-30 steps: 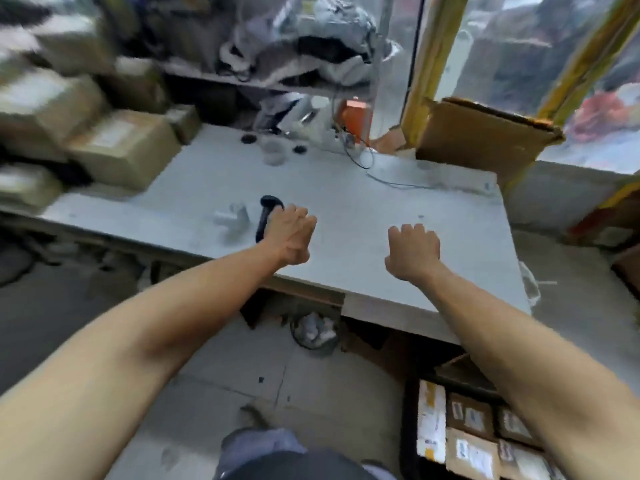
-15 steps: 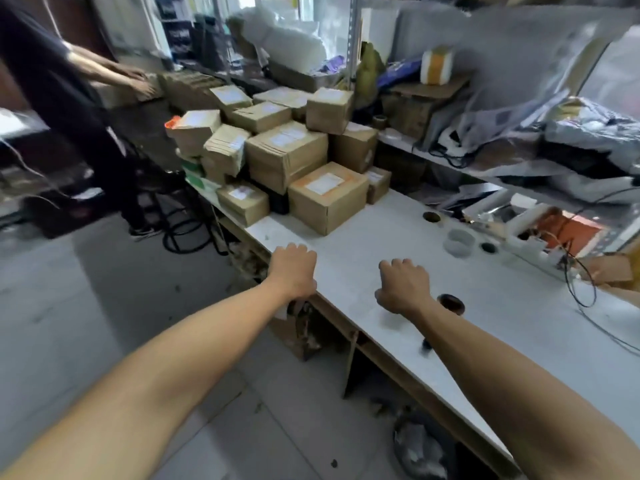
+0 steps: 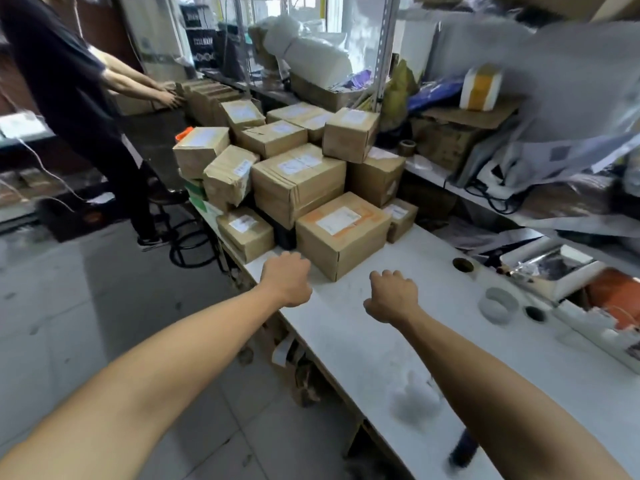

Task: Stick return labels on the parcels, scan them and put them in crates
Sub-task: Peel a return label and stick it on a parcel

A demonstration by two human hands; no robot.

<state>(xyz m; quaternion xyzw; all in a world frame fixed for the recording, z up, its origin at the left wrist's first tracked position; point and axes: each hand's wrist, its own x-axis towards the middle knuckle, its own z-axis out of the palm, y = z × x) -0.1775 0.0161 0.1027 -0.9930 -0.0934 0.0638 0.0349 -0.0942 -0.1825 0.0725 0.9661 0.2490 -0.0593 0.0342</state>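
A pile of brown cardboard parcels (image 3: 298,174) with white labels fills the far left end of the white table (image 3: 349,344). The nearest parcel (image 3: 341,233) has orange tape and a white label on top. My left hand (image 3: 287,278) hovers at the table's corner, just in front of that parcel, fingers curled and holding nothing. My right hand (image 3: 391,294) is over the table a little to the right, also curled and holding nothing. A dark scanner handle (image 3: 464,448) shows at the table's near edge, partly hidden by my right forearm.
A clear tape roll (image 3: 498,304) and a crumpled white wad (image 3: 415,396) lie on the table. Cluttered shelves (image 3: 519,140) run along the right. Another person (image 3: 69,98) in dark clothes stands at the far left beside a stool (image 3: 187,233).
The view swung left from the table's right end to the parcel pile. Both hands have come closer to the nearest parcel and still hold nothing.
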